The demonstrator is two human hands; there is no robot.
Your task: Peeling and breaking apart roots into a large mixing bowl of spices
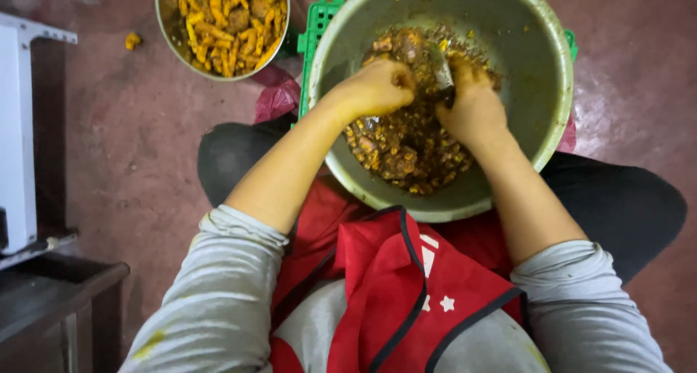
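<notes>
A big metal bowl (537, 68) rests between my knees, partly filled with a wet brown and yellow heap of root pieces (403, 151). My left hand (377, 86) is closed over a piece at the top of the heap. My right hand (472, 100) grips a dark metal blade (441, 66) that points up between both hands. Both hands are stained yellow. Whatever lies under my palms is hidden.
A smaller metal bowl (165, 21) of yellow peeled roots (229, 21) stands at top left on the reddish floor. A green plastic crate (314, 31) sits under the big bowl. One yellow scrap (131, 40) lies on the floor. White furniture (18, 133) stands at left.
</notes>
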